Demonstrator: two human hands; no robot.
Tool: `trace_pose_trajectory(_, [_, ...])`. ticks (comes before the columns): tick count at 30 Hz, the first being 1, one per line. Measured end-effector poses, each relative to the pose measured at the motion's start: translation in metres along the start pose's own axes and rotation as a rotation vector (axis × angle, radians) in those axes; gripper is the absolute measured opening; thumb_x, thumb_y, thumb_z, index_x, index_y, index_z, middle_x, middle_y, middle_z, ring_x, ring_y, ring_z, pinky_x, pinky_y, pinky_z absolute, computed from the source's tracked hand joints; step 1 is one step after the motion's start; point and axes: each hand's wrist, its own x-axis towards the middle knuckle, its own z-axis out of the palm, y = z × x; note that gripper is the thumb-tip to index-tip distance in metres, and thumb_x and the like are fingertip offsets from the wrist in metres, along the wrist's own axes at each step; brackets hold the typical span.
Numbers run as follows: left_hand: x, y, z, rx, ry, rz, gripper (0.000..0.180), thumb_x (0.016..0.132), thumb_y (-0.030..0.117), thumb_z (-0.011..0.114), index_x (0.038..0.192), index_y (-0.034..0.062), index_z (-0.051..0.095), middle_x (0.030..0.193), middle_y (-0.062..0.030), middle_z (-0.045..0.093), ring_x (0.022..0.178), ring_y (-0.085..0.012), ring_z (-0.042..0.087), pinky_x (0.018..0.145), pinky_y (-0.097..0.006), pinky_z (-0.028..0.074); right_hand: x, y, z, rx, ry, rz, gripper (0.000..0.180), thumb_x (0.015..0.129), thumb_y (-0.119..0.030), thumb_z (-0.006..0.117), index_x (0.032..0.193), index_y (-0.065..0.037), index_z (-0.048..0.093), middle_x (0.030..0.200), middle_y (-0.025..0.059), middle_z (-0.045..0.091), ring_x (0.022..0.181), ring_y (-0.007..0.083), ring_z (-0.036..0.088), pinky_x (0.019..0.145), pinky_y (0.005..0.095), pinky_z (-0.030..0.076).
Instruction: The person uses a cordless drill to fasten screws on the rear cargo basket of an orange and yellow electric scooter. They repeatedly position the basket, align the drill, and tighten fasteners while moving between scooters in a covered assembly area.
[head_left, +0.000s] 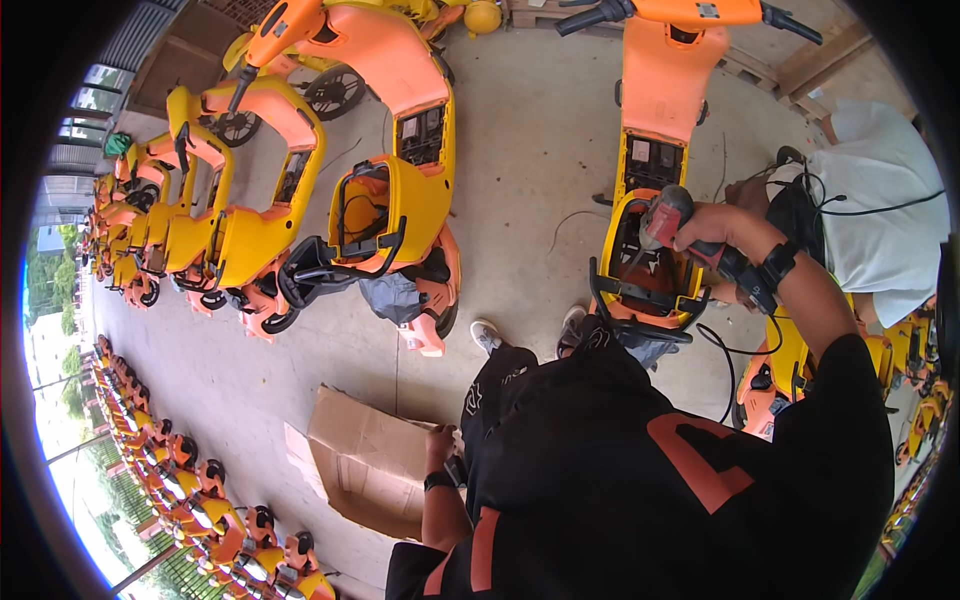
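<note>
My right hand (pixel 708 226) is wrapped round a red and black power drill (pixel 668 213). The drill's head is over the open rear compartment (pixel 632 252) of a yellow and orange scooter (pixel 672 95) ahead of me. Its tip and whatever it touches cannot be made out. A black tube rack (pixel 650 295) edges the compartment. Low on the left, my left hand (pixel 440 446) is closed at the edge of an open cardboard box (pixel 365 440).
Close by on the right, a person in a white shirt (pixel 885 200) bends beside the scooter. A black cable (pixel 725 350) loops below the drill. Another scooter (pixel 395 215) with an open compartment stands left, several more behind it. Rows of scooters (pixel 190 470) line the lower left.
</note>
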Motion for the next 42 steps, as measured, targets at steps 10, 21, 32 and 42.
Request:
trace_pose_trajectory(10, [0.023,-0.072,-0.008,0.3,0.038,0.201,0.025,0.087,0.017,0.055,0.106,0.0109,0.07,0.097,-0.0155,0.07,0.082,-0.0302,0.07,0.072,-0.04,0.056,-0.002,-0.01,-0.015,0.229,0.131,0.074,0.026,0.076,-0.027,0.073,0.088,-0.004,0.066,0.074,0.0079,0.066,0.058,0.0198,0.063,0.053,0.0331,0.052])
trace_pose_trajectory(21, [-0.017,-0.028,0.005,0.168,-0.048,0.336,0.025,0.091,0.019,0.054,0.102,0.0029,0.069,0.066,-0.0058,0.056,0.053,-0.0187,0.055,0.048,-0.035,0.046,-0.021,0.02,0.016,0.084,0.105,-0.109,0.025,0.073,-0.014,0.071,0.093,-0.001,0.064,0.077,0.0108,0.067,0.056,0.0226,0.063,0.05,0.0354,0.05])
trace_pose_trajectory(32, [-0.016,0.006,0.003,0.273,0.023,0.349,0.026,0.091,0.022,0.053,0.096,0.0036,0.07,0.06,-0.008,0.058,0.05,-0.0189,0.056,0.047,-0.036,0.047,-0.052,0.018,0.035,-0.207,0.23,-0.004,0.053,0.067,-0.02,0.076,0.117,-0.006,0.064,0.091,0.0098,0.07,0.081,0.0217,0.065,0.075,0.0337,0.053])
trace_pose_trajectory(42, [0.005,0.032,0.006,-0.101,-0.05,0.082,0.024,0.091,0.023,0.053,0.089,0.0039,0.069,0.057,-0.007,0.055,0.046,-0.0185,0.054,0.046,-0.035,0.047,-0.044,0.024,0.049,-0.33,0.172,-0.227,0.05,0.069,-0.022,0.075,0.115,-0.006,0.064,0.101,0.0126,0.07,0.093,0.029,0.067,0.083,0.0369,0.053])
